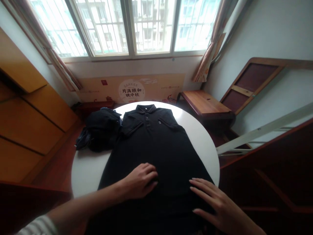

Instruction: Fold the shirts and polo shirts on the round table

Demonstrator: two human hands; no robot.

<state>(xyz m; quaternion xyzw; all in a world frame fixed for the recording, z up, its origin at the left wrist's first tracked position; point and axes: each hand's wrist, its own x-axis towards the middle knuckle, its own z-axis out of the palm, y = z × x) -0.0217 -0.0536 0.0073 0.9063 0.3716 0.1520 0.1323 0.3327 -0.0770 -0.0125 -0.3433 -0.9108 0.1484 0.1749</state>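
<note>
Have black polo shirt (156, 147) laid across white table (207, 150), collar (146, 109) toward far rim. Judge spreading done; see shirt unfolded lengthwise. Note left hand (140, 181) curled over table's near half, cannot tell if gripping cloth; right hand (215, 200) spread wide near table's right rim.

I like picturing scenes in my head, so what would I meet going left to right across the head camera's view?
Wooden cabinet → heap of dark clothes → left hand → small white mark on the black shirt → right hand.
</note>
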